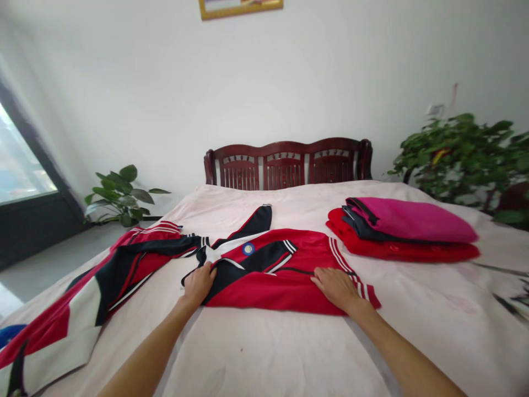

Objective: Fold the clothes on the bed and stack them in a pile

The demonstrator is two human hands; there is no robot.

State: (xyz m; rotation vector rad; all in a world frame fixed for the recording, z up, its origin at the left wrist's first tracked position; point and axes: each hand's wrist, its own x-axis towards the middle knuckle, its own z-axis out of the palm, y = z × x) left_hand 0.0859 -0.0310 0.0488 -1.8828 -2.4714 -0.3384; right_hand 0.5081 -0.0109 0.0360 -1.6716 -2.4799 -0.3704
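A red, navy and white zip-up track jacket [264,289] lies spread on the bed, with a round blue badge [248,248] on its chest. One navy sleeve [275,256] is folded across the front; the other sleeve [254,221] stretches out toward the headboard. At the collar and shoulder end, my left hand [200,284] has its fingers closed around the fabric. My right hand [335,286] rests palm down on the lower front near the striped hem, fingers laid on the cloth by the zip line.
Left of the jacket lies another red, navy and white garment [86,303]. A stack of folded clothes, magenta [417,220] over dark and red, sits at right on the pale bedsheet [285,353]. Beyond are a wooden headboard [285,165] and leafy plants [119,193] on both sides.
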